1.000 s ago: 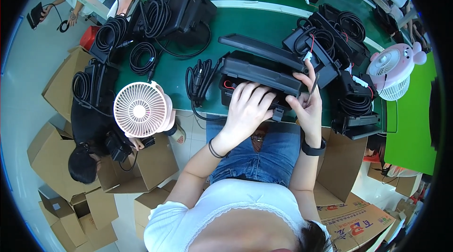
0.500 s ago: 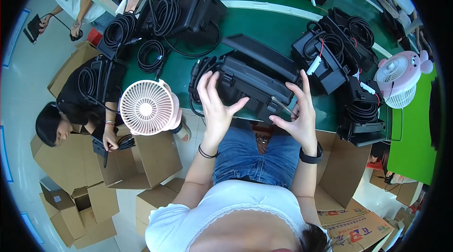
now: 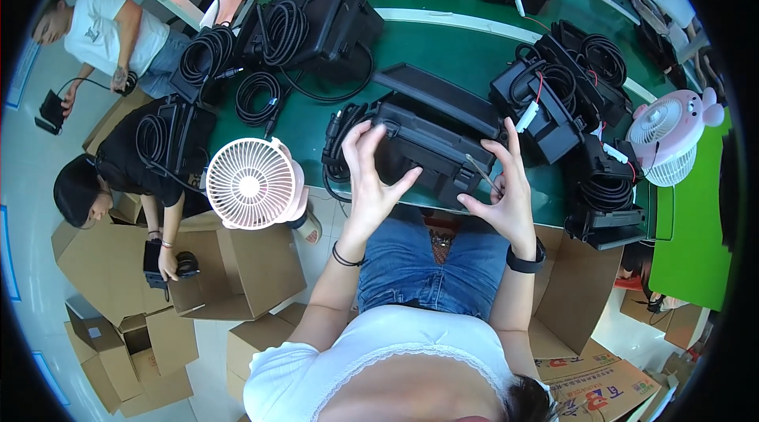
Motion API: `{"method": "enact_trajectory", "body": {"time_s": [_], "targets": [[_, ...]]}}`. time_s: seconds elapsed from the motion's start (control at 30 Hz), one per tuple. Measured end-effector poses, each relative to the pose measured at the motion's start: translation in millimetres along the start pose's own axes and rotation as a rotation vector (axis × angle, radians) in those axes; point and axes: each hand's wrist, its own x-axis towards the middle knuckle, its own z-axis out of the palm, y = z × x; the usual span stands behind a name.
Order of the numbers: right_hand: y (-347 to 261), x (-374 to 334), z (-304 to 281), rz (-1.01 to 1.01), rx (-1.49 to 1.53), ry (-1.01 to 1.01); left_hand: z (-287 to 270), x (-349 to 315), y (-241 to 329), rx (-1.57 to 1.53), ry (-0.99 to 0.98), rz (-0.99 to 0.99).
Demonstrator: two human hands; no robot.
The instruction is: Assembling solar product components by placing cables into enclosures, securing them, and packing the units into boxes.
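Before me on the green table sits a black plastic box (image 3: 431, 145) with latches along its front and a flat black panel (image 3: 439, 98) tilted up at its back. My left hand (image 3: 371, 173) grips the box's front left side, fingertips by one latch and thumb lower down. At the front right corner, my right hand (image 3: 506, 193) has its index finger and thumb spread on the box. A thin metal rod-like tool (image 3: 483, 172) sticks out from its curled fingers; the tool's kind is unclear. Beside the box, at its left, lies a bundled black cable (image 3: 340, 141).
Black boxes with coiled cables stand left (image 3: 332, 27) and right (image 3: 541, 98). A pink-white fan (image 3: 251, 183) is near the left edge, another fan (image 3: 664, 133) far right. Open cartons (image 3: 261, 264) sit on the floor. Two co-workers are at the left, one bending over a carton.
The rod in my right hand has tilted more upright. Both hands stay at the box. The bending co-worker's hands have shifted with a black device, and the standing co-worker has come further into view.
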Motion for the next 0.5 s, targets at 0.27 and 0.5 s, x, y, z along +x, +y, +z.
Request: {"method": "enact_trajectory", "body": {"time_s": [0.27,0.5], "targets": [[0,-2,0,-0.034,-0.003,0.065,11,-4,-20,-0.166,-0.005,-0.009],[4,-26,15,-0.031,-0.173,0.314,27,-15,3,-0.147,0.101,-0.019]]}}
